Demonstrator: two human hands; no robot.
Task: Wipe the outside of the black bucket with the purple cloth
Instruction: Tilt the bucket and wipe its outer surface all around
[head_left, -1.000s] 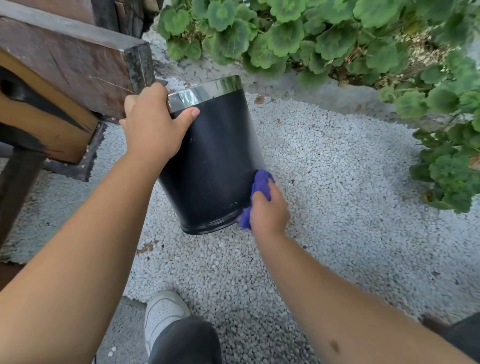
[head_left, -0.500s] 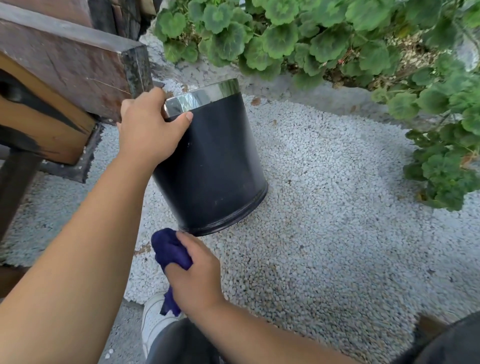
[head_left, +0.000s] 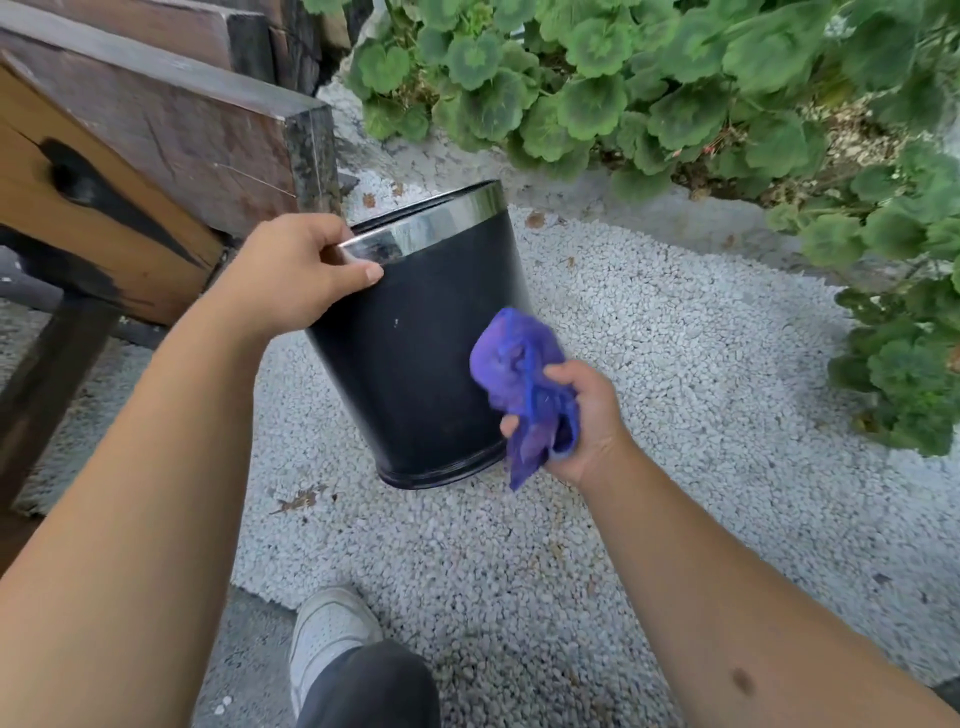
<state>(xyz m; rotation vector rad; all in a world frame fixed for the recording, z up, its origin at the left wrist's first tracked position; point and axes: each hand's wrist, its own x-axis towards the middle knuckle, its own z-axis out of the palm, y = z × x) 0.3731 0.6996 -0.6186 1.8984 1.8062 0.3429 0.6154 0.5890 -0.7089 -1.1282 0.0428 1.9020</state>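
The black bucket (head_left: 410, 358) with a shiny metal band at its rim stands tilted on white gravel. My left hand (head_left: 291, 273) grips the rim on the near left side, thumb across the outside and fingers over the edge. My right hand (head_left: 584, 415) holds the bunched purple cloth (head_left: 522, 382) against the bucket's lower right wall. A tail of cloth hangs down below my fingers, beside the bucket's base.
A heavy wooden bench (head_left: 156, 140) stands close on the left, almost touching the bucket. Green leafy plants (head_left: 649, 88) line the back and right along a concrete kerb. White gravel (head_left: 701, 415) covers the ground. My white shoe (head_left: 327, 639) and dark trouser leg are at the bottom.
My right hand swung with the cloth from the bucket's right side down to below its near base, then back up to the lower right wall. The left hand kept its grip on the rim.
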